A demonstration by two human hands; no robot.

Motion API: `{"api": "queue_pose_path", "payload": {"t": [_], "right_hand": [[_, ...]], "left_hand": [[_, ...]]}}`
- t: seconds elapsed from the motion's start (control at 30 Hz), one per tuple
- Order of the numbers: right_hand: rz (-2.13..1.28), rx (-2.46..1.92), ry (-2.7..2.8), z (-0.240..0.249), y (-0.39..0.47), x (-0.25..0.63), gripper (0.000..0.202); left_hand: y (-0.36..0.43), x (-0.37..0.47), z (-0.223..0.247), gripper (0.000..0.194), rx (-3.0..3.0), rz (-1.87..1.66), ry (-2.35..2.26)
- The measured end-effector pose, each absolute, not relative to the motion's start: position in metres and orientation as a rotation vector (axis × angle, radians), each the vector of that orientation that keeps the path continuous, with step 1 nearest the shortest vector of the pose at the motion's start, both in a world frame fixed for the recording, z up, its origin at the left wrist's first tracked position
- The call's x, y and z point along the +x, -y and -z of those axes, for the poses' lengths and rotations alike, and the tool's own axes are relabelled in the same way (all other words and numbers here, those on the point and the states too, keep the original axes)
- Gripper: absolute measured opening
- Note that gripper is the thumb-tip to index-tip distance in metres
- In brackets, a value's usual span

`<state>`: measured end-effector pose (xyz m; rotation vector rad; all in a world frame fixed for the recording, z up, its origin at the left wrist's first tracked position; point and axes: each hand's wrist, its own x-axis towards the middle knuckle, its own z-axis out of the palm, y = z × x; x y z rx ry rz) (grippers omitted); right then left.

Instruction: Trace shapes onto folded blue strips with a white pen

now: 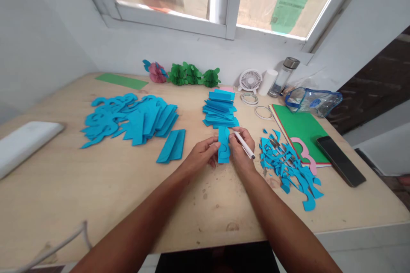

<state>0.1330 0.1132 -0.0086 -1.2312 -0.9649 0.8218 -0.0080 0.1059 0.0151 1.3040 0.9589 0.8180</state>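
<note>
A folded strip of blue paper (224,138) is between my two hands, with a curved outline visible on its face. My left hand (205,151) grips its left edge between thumb and fingers. My right hand (241,147) has a white pen (244,145) tucked in it, the dark tip pointing back toward me, while its fingers touch the strip's right edge. Just beyond lies a stack of folded blue strips (219,108). To the left rest two more blue strips (172,146) and a heap of blue paper pieces (131,117), some cut in curvy shapes.
Blue scraps (288,162) lie at right beside a phone (341,161), a pink cutout (304,153) and green sheets (297,130). Along the back stand green paper figures (193,74), a small fan (250,80), a bottle (283,76) and a clear pouch (315,101). Tape rolls (263,112) lie nearby.
</note>
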Motion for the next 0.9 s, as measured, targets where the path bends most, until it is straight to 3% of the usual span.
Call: {"api": "queue_pose_path", "payload": {"t": [0.13,0.57,0.9], "right_hand": [[-0.761,-1.276,1.061,0.009,-0.112,0.132,0.027],[-0.501,-1.373,1.332,-0.001,-0.102,0.132,0.028],[-0.491,-1.372,1.379,0.0,-0.102,0.132,0.026]], "left_hand": [[-0.105,-0.006,-0.016,0.031,1.358,-0.847,-1.028],[-0.109,-0.009,-0.012,0.032,1.369,-0.855,-1.052],[-0.109,-0.01,-0.011,0.037,1.411,-0.849,-1.042]]}}
